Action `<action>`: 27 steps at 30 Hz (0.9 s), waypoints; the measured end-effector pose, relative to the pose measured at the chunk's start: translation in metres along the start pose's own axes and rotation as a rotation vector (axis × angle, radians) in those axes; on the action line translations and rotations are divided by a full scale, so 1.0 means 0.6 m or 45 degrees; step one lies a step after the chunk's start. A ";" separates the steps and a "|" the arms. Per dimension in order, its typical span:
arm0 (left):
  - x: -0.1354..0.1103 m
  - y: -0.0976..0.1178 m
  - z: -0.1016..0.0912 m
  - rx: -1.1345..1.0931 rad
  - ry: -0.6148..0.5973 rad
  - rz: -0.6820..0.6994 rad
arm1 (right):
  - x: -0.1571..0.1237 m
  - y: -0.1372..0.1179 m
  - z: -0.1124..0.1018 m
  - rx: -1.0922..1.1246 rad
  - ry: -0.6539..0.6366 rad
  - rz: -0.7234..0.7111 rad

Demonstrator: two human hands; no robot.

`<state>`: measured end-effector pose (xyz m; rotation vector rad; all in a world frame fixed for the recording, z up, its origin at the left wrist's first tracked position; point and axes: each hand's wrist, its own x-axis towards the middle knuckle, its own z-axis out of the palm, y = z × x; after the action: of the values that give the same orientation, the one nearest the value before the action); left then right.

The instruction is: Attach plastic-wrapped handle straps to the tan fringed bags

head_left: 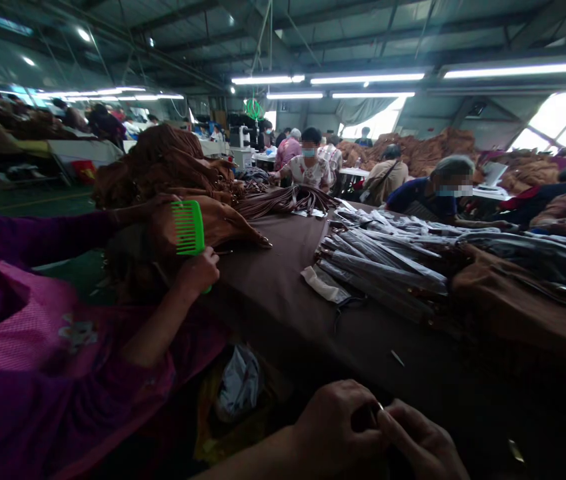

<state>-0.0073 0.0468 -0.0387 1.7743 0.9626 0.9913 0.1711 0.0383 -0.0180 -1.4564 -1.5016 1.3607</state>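
At the bottom edge my left hand (337,420) and my right hand (423,443) meet over the near part of the dark brown table (283,287). Their fingertips pinch together on a tiny pale item (379,405), too small to identify. Both hands are curled, and the light here is dim. A thin pale sliver (397,358) lies on the table just beyond them.
A co-worker in purple and pink (37,347) at my left holds a green comb (187,228) against brown tasselled pieces (173,167). Plastic-wrapped bundles (387,263) and brown material (513,297) cover the table's right. A white bag (240,385) sits below the edge. Other people work behind.
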 end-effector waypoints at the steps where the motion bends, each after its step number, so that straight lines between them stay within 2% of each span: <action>1: 0.001 -0.007 0.000 0.051 -0.010 0.036 | 0.000 0.002 0.000 -0.003 -0.001 -0.004; 7: 0.006 -0.049 0.004 0.340 -0.049 0.304 | 0.005 0.019 0.000 -0.034 -0.030 -0.037; 11: 0.006 -0.067 0.018 0.344 0.064 0.376 | 0.009 0.025 0.001 -0.088 -0.015 -0.037; 16: 0.009 -0.088 0.035 0.434 0.180 0.367 | 0.020 0.025 -0.005 -0.197 -0.037 0.031; 20: 0.009 -0.091 0.036 0.589 0.039 0.423 | 0.032 0.027 -0.014 -0.389 -0.063 0.060; 22: 0.007 -0.086 0.034 0.634 -0.009 0.376 | 0.035 0.029 -0.013 -0.442 -0.051 0.046; 25: 0.004 -0.076 0.030 0.699 -0.020 0.236 | 0.035 0.033 -0.006 -0.381 0.004 0.068; 27: 0.005 -0.074 0.029 0.741 -0.042 0.231 | 0.033 0.037 0.000 -0.287 0.021 0.105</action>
<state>0.0004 0.0589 -0.0842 2.3856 1.1636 0.8357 0.1743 0.0541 -0.0428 -1.6805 -1.6433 1.2548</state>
